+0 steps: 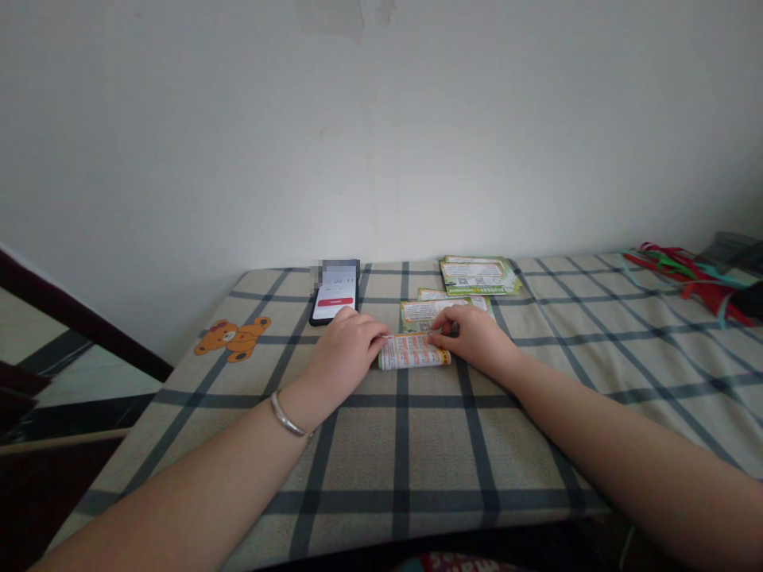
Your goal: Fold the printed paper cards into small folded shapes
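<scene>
Pinched a curled paper point(416, 354) at both ends on the cloth point(369, 453);
had phone point(335, 302) face-up, likely for reading; gripped left end with left hand point(351, 345), right end with right hand point(474, 338), probably against uncurling; had cards point(477, 276) beyond, seemingly for reach.

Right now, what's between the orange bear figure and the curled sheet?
In the head view: the left hand, touching the left end of the curled sheet, then checked tablecloth on to the bear figure.
</scene>
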`<control>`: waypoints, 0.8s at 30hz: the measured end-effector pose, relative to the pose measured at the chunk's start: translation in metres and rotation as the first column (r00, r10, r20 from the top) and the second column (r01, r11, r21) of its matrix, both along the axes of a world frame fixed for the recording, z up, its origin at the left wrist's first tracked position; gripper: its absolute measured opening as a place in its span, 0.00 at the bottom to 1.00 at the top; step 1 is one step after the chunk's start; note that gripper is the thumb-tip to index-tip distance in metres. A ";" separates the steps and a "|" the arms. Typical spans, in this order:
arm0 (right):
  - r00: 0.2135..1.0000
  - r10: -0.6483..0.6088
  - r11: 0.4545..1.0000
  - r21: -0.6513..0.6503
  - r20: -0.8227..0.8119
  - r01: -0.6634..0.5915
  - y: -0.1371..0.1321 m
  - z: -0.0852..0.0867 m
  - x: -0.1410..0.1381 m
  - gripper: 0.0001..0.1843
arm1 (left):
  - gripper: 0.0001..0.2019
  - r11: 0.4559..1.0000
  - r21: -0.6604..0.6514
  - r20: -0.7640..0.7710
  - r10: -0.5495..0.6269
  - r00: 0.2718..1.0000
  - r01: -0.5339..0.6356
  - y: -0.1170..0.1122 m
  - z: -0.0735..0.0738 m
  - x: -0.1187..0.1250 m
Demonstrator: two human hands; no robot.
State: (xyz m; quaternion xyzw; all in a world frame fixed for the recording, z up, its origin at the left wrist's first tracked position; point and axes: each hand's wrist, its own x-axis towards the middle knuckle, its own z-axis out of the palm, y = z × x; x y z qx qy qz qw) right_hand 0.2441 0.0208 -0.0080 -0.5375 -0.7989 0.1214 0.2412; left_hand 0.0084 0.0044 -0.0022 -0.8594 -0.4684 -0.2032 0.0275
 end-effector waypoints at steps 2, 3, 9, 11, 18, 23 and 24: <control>1.000 0.003 1.000 0.010 0.013 -0.003 0.000 0.000 0.000 0.07 | 0.06 1.000 -0.012 -0.021 0.016 1.000 -0.017 0.000 0.000 0.000; 1.000 0.006 1.000 0.018 0.019 -0.006 0.001 0.000 0.000 0.07 | 0.06 1.000 -0.017 -0.028 0.022 0.999 -0.023 -0.001 0.000 0.000; 0.998 0.055 0.994 0.090 0.011 -0.056 0.001 -0.001 0.001 0.06 | 0.07 0.999 -0.018 0.003 0.048 0.999 -0.048 -0.002 -0.003 0.000; 0.996 0.087 0.990 0.110 -0.004 -0.087 0.002 -0.003 0.001 0.06 | 0.07 0.999 -0.009 0.018 0.037 0.999 -0.037 -0.002 -0.004 0.000; 0.962 0.270 0.954 0.123 0.046 -0.273 0.007 -0.008 0.002 0.07 | 0.06 0.996 -0.032 -0.013 -0.084 0.996 0.083 0.001 0.000 0.001; 0.951 0.287 0.949 0.100 0.118 -0.299 0.008 -0.004 0.003 0.08 | 0.07 0.994 -0.053 -0.045 -0.095 0.995 0.092 0.001 0.005 0.001; 0.948 0.291 0.948 0.095 0.131 -0.304 0.007 -0.002 0.002 0.07 | 0.07 0.994 -0.058 -0.052 -0.094 0.994 0.091 0.001 0.006 0.002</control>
